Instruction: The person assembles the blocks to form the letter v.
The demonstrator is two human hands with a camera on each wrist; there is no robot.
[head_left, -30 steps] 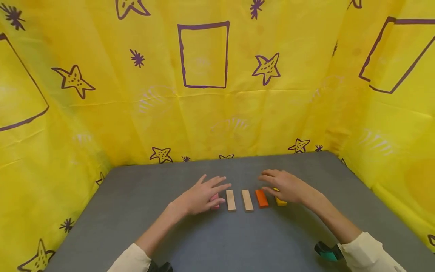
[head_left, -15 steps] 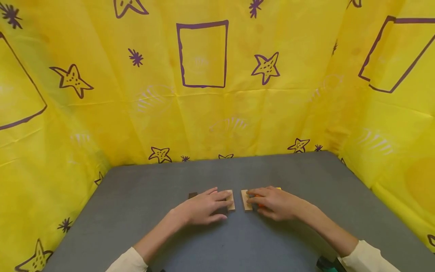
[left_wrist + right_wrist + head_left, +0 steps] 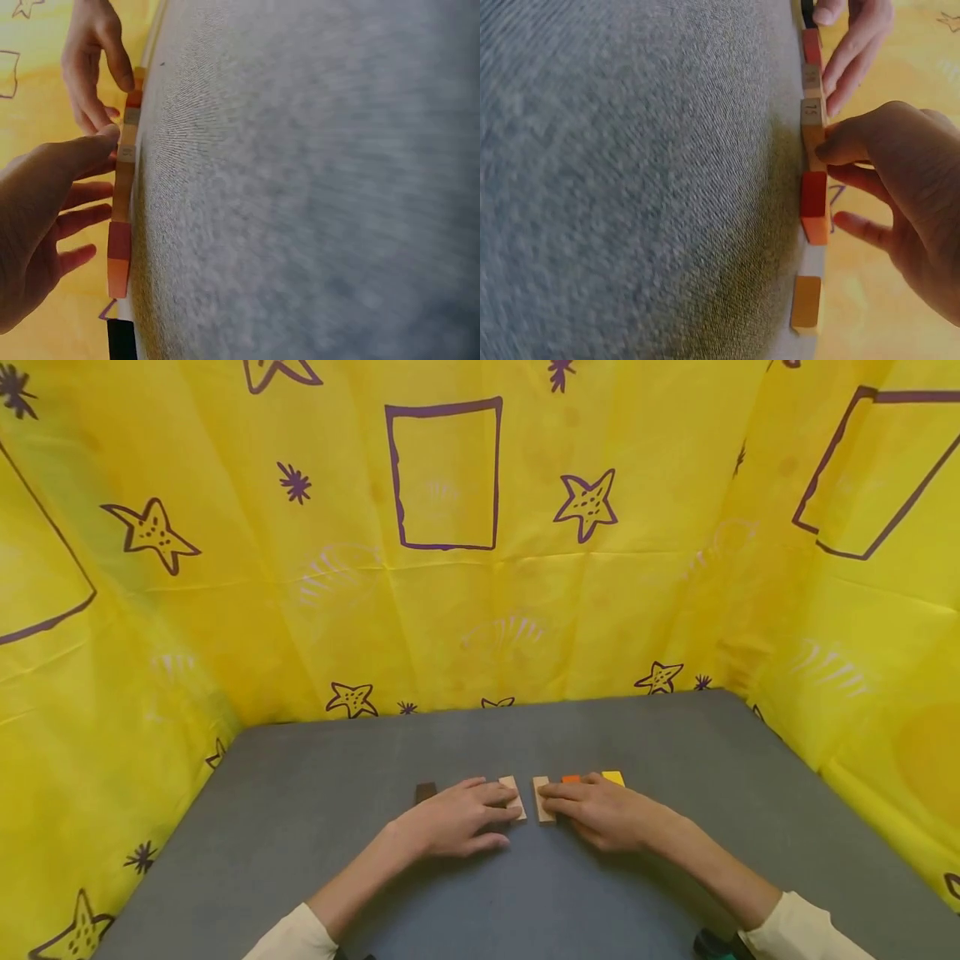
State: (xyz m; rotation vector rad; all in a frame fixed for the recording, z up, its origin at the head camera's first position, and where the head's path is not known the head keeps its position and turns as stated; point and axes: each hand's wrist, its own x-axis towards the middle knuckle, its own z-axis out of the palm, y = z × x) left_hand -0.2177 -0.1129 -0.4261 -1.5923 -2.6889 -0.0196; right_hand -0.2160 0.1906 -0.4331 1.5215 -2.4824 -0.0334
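Note:
My left hand [image 3: 461, 817] lies over the left half of a row of small blocks. Its fingertips rest on the left plain wooden block [image 3: 509, 782], which sits slightly slanted. From the other side, my right hand [image 3: 611, 814] touches the right plain wooden block [image 3: 546, 816] with extended fingertips. A narrow gap separates these two blocks. Numbers show on their near ends in the right wrist view. Right of them come an orange block [image 3: 814, 202] and a yellow block [image 3: 806, 302]. Under the left hand, a pink block [image 3: 118, 259] is hidden from the head view.
A dark block [image 3: 425, 791] ends the row on the left. All the blocks lie on a grey table [image 3: 487, 902]. Yellow cloth [image 3: 442, 635] with purple stars and frames rises behind the table and along both sides.
Both hands have come down from above the row onto the two plain blocks. The left plain block has turned slightly, its near end shifting right. The dark block has come into view.

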